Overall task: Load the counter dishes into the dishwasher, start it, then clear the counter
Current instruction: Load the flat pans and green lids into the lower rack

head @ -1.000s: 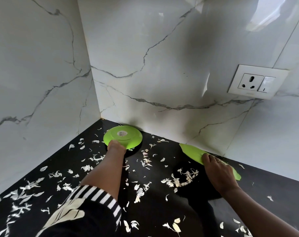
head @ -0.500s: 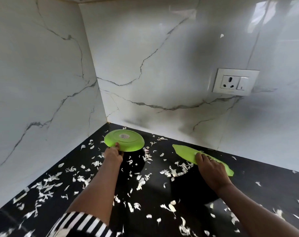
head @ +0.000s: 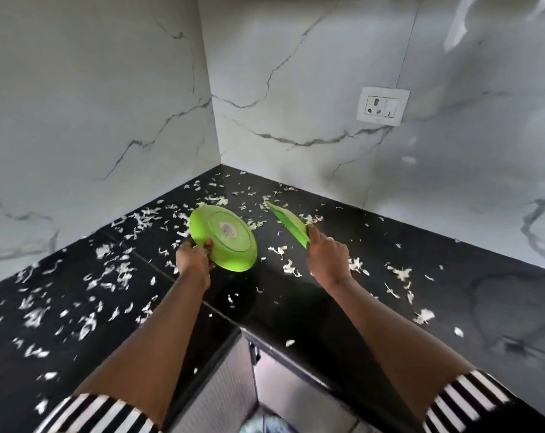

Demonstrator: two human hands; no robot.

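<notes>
Two bright green plates are held above the black corner counter [head: 452, 276]. My left hand [head: 193, 258] grips the rim of the left green plate [head: 226, 237], which is tilted with its underside and a small label facing me. My right hand [head: 326, 255] holds the right green plate [head: 288, 225] nearly edge-on, so only a thin green sliver shows. The two plates are apart, with a gap between them. White vegetable shreds [head: 283, 250] are scattered across the counter around and below both plates.
White marble walls meet in the corner behind the counter. A wall socket with a switch [head: 382, 106] sits on the right wall. Below the counter's inner corner a cabinet front [head: 221, 385] and a gap to the floor show. Striped sleeves frame the bottom.
Both plates have been lifted off the counter and tilted up on edge. My hands have pulled back from the corner toward me, and the view has moved back with them.
</notes>
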